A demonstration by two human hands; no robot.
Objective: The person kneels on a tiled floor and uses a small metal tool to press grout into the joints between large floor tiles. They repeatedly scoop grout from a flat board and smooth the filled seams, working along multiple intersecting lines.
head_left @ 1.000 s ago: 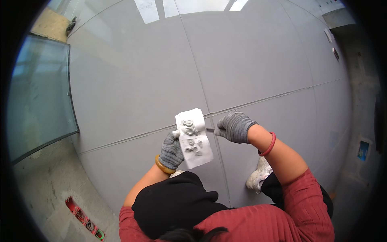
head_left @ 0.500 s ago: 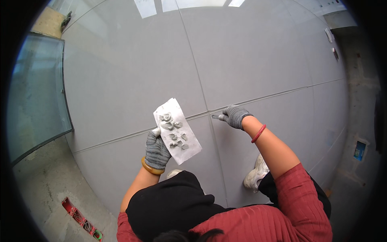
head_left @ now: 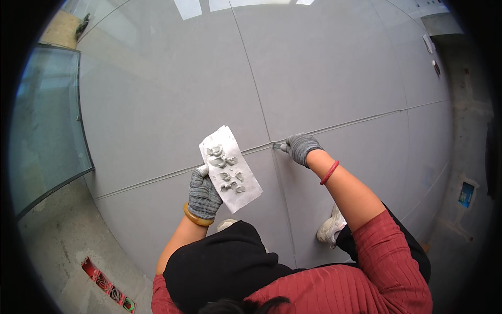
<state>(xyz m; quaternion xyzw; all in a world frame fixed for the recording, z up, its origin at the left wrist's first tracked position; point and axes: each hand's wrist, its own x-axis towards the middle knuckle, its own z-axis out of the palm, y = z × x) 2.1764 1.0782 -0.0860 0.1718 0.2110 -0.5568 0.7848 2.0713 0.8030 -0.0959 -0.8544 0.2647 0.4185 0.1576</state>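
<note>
My left hand (head_left: 204,193), in a grey knit glove, grips the lower left edge of a white paper sheet (head_left: 243,166). Several blobs of grey paste (head_left: 224,163) lie on the sheet. My right hand (head_left: 302,148), gloved the same way, is closed around a small scraper (head_left: 277,146), most of it hidden in the fingers. The scraper's tip is at the crossing of the joints between large grey tiles (head_left: 324,68). One tile joint (head_left: 285,209) runs from there down toward me.
A glass panel (head_left: 49,120) with a dark frame stands on the left. Below it, a red box strip with coiled wires (head_left: 107,285) is set in the rough concrete (head_left: 57,240). My white shoe (head_left: 330,227) rests on the tiles. A blue-filled wall box (head_left: 466,194) is at the right.
My right hand has shifted slightly left and up, bringing the scraper tip to the joint crossing. The left hand and the paper sheet have hardly moved.
</note>
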